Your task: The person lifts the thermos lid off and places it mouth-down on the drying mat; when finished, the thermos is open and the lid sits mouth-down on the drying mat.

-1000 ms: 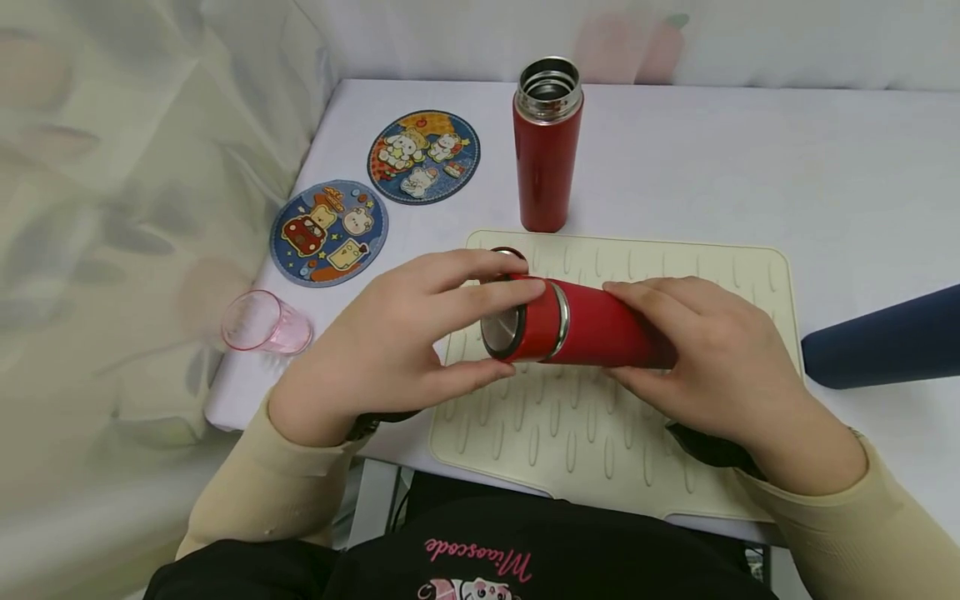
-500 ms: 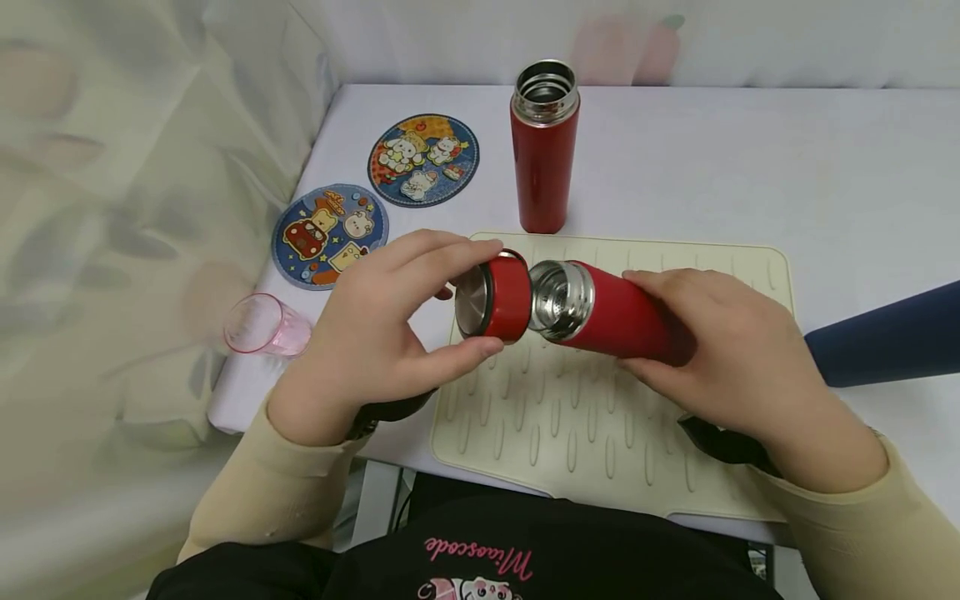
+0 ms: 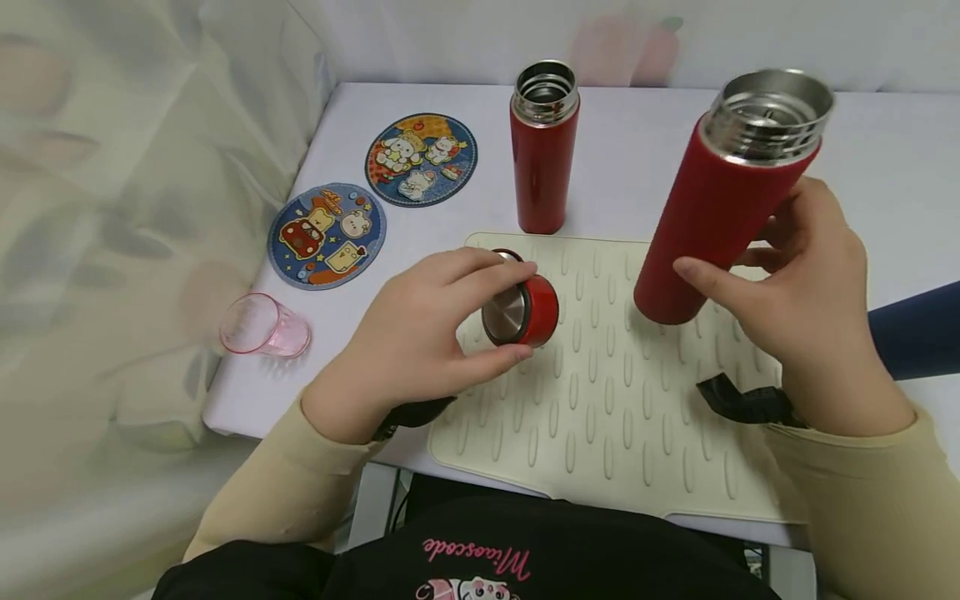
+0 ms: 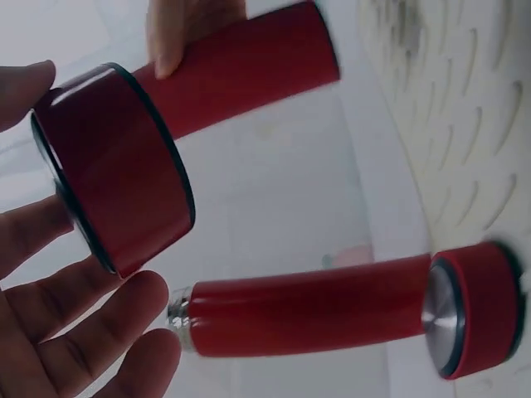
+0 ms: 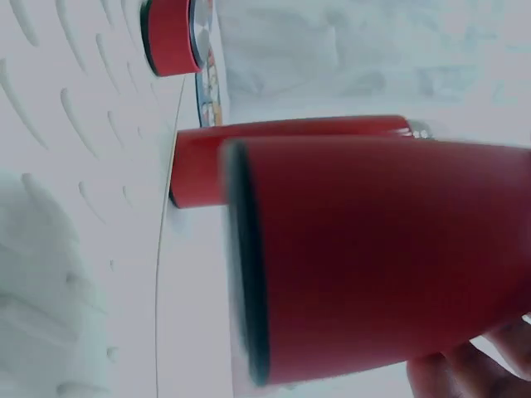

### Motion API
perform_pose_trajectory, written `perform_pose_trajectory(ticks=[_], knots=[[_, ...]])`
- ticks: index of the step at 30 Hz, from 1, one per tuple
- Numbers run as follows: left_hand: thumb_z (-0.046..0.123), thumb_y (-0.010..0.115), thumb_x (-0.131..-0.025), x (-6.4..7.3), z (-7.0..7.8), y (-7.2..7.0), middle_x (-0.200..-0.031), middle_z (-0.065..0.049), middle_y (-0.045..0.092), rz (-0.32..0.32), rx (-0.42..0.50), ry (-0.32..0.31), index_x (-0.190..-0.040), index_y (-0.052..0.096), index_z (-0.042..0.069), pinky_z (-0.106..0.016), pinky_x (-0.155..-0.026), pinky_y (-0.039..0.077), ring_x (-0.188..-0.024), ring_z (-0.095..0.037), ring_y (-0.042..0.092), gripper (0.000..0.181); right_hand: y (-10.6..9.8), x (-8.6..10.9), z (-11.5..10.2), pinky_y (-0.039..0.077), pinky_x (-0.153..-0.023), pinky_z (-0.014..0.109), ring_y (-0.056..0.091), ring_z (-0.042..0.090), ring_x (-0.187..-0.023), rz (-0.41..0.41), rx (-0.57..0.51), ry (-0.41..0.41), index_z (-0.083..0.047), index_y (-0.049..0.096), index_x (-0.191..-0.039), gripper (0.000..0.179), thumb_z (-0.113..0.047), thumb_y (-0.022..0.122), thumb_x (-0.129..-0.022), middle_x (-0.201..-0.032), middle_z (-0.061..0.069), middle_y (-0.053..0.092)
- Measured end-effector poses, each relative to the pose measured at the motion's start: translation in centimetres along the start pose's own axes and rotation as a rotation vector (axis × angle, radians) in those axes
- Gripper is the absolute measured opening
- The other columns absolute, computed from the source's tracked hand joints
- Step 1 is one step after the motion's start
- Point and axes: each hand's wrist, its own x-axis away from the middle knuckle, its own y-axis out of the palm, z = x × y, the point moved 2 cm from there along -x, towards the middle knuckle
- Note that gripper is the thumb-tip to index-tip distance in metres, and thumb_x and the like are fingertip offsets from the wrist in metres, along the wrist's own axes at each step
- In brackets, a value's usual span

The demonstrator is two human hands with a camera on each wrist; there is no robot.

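Note:
My left hand (image 3: 420, 325) pinches a red screw lid (image 3: 542, 310) with a steel top between thumb and fingers, over the mat. In my right hand (image 3: 806, 292) is a red thermos bottle (image 3: 712, 217), gripped round its body, lidless and tilted, its bare steel mouth facing up. A second red thermos bottle (image 3: 546, 171), slimmer and also lidless, stands upright behind the mat. Another red lid (image 4: 485, 311) rests steel top up on the mat, largely hidden behind my left hand in the head view.
A cream ridged draining mat (image 3: 600, 450) lies at the table's front edge. Two round cartoon coasters (image 3: 422, 158) and a pink clear cup (image 3: 281, 329) are on the left. A dark blue tapered object (image 3: 918, 329) lies at the right, partly behind my right hand.
The lid has come off the thermos bottle. My right hand has carried the bottle up and to the right, turning it more upright, while my left hand keeps the lid near the mat.

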Motion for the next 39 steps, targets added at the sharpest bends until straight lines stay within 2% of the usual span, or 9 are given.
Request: perform_pose_trajectory(ticks=[3,5,10,14,16,19,24,35,39], knots=[[0.047,0.090,-0.091,-0.5,0.3,1.4,-0.137,-0.006,0.072,-0.100,-0.027,-0.022,-0.147,0.071,0.018,-0.043,-0.101,0.061,-0.123,-0.023,0.069,0.066,0.3,-1.4,0.0,0.059,-0.091,0.014,0.069,0.017,-0.127,0.066,-0.131,0.011,-0.024,0.052,-0.158,0.086,-0.001,0.091,-0.085,-0.148,-0.003,0.067],[0.046,0.089,-0.092,-0.9,0.4,2.4,-0.136,-0.005,0.072,-0.171,-0.041,-0.023,-0.149,0.071,0.020,-0.041,-0.099,0.062,-0.122,-0.023,0.068,0.065,0.5,-2.3,0.1,0.060,-0.099,0.021,0.064,0.021,-0.138,0.091,-0.178,0.028,-0.025,0.047,-0.161,0.090,0.000,0.089,-0.086,-0.156,-0.001,0.061],[0.040,0.087,-0.095,-1.9,0.7,4.8,-0.136,-0.004,0.072,-0.296,-0.083,0.012,-0.148,0.071,0.021,-0.039,-0.100,0.060,-0.120,-0.021,0.067,0.059,1.2,-4.6,1.3,0.050,-0.121,0.040,0.051,0.020,-0.154,0.103,-0.220,0.195,-0.032,0.038,-0.162,0.095,0.001,0.088,-0.088,-0.165,-0.010,0.050],[0.037,0.083,-0.099,-2.6,0.8,6.0,-0.137,-0.002,0.071,-0.354,-0.120,0.026,-0.148,0.071,0.023,-0.037,-0.104,0.058,-0.122,-0.020,0.067,0.052,1.9,-6.1,2.8,0.045,-0.126,0.039,0.049,0.018,-0.156,0.094,-0.253,0.280,-0.032,0.037,-0.160,0.092,0.000,0.087,-0.090,-0.166,-0.012,0.048],[0.037,0.080,-0.100,-2.8,0.8,6.6,-0.137,-0.002,0.070,-0.377,-0.128,0.031,-0.149,0.071,0.024,-0.036,-0.107,0.056,-0.124,-0.019,0.066,0.051,2.0,-6.6,3.5,0.045,-0.126,0.038,0.050,0.018,-0.155,0.089,-0.247,0.300,-0.033,0.037,-0.160,0.091,-0.001,0.086,-0.091,-0.166,-0.012,0.047],[0.036,0.078,-0.102,-3.1,0.9,7.4,-0.137,-0.001,0.070,-0.408,-0.143,0.042,-0.151,0.069,0.024,-0.035,-0.110,0.054,-0.125,-0.018,0.064,0.050,2.2,-6.9,4.3,0.046,-0.125,0.036,0.052,0.017,-0.153,0.081,-0.169,0.320,-0.034,0.035,-0.161,0.090,-0.006,0.086,-0.093,-0.166,-0.012,0.046],[0.036,0.077,-0.103,-3.3,0.9,8.3,-0.138,-0.001,0.070,-0.438,-0.174,0.058,-0.152,0.068,0.025,-0.035,-0.112,0.052,-0.126,-0.019,0.065,0.051,2.1,-7.1,5.2,0.048,-0.123,0.033,0.056,0.018,-0.149,0.083,-0.143,0.346,-0.035,0.036,-0.161,0.089,-0.010,0.087,-0.093,-0.164,-0.010,0.049],[0.036,0.077,-0.103,-3.8,0.9,9.2,-0.143,0.000,0.067,-0.466,-0.179,0.035,-0.155,0.065,0.026,-0.035,-0.109,0.055,-0.128,-0.019,0.064,0.054,1.7,-7.1,5.9,0.050,-0.107,0.030,0.055,0.013,-0.139,0.052,-0.083,0.397,-0.038,0.035,-0.162,0.088,-0.020,0.088,-0.094,-0.164,-0.010,0.050],[0.037,0.078,-0.103,-4.0,0.9,9.3,-0.143,0.000,0.067,-0.479,-0.182,0.031,-0.156,0.064,0.025,-0.035,-0.109,0.054,-0.128,-0.020,0.065,0.056,1.5,-7.3,5.7,0.050,-0.106,0.032,0.053,0.014,-0.141,0.029,-0.058,0.407,-0.039,0.033,-0.164,0.087,-0.024,0.086,-0.096,-0.167,-0.009,0.048]])
